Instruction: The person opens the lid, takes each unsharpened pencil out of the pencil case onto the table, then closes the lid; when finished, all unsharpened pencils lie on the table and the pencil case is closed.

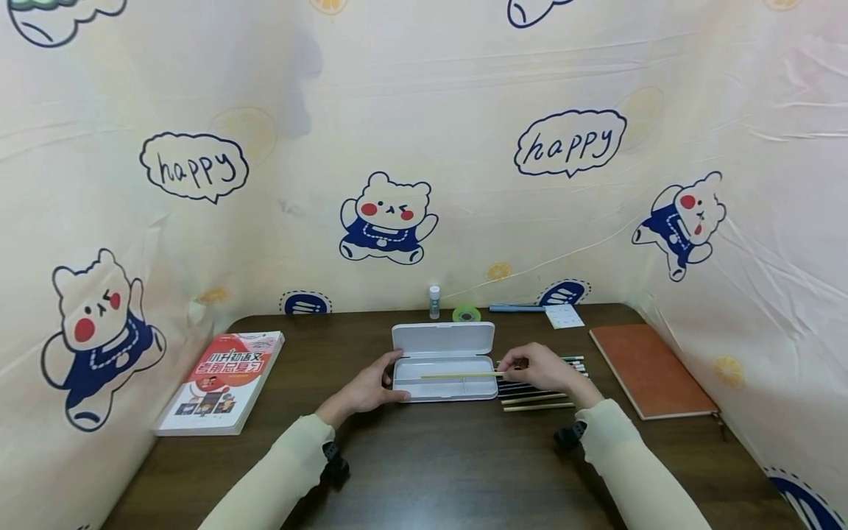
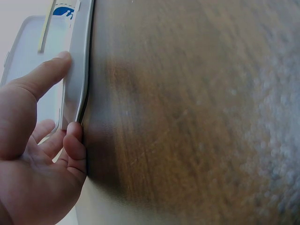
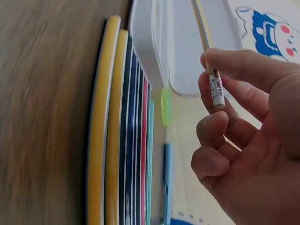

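A white plastic pencil case (image 1: 442,368) lies open near the middle of the tabletop, closer to its far edge. Its lid is folded back flat toward that far edge, and its shallow tray faces up. A thin yellow pencil (image 1: 461,375) with a metal band and white eraser at its right end is held level over the tray, running left to right. Just right of the case, a row of pencils (image 1: 539,386) lies side by side on the tabletop, yellow, dark blue, red and teal.
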### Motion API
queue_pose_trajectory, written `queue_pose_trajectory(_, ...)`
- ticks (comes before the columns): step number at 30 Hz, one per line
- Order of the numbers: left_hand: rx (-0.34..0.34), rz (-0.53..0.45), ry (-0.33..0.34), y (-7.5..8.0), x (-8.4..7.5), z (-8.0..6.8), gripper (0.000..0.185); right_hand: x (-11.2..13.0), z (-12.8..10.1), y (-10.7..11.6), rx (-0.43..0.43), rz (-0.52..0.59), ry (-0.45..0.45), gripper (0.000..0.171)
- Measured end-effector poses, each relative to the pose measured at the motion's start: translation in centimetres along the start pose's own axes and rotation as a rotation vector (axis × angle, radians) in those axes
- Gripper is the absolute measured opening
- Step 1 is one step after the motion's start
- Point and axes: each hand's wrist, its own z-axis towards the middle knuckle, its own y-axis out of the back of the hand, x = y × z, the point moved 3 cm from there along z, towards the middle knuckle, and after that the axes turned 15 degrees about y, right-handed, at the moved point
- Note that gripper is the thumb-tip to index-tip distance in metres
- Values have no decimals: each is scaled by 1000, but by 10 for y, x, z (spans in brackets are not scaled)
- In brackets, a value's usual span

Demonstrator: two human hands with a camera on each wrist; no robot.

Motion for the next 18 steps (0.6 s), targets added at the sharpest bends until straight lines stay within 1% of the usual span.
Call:
queue_pose_trajectory(3,-1,5,-5,-1,0,0,91,-4,-13,6,-4,5,-8,6)
queue_pose_trajectory(16,-12,12,-20,-1,0,0,90,-22,-63,30,48,10,-75,9)
queue_pose_trajectory(18,-11,12,-20,0,0,0,91,-24,-70,33,49,8,-96,8)
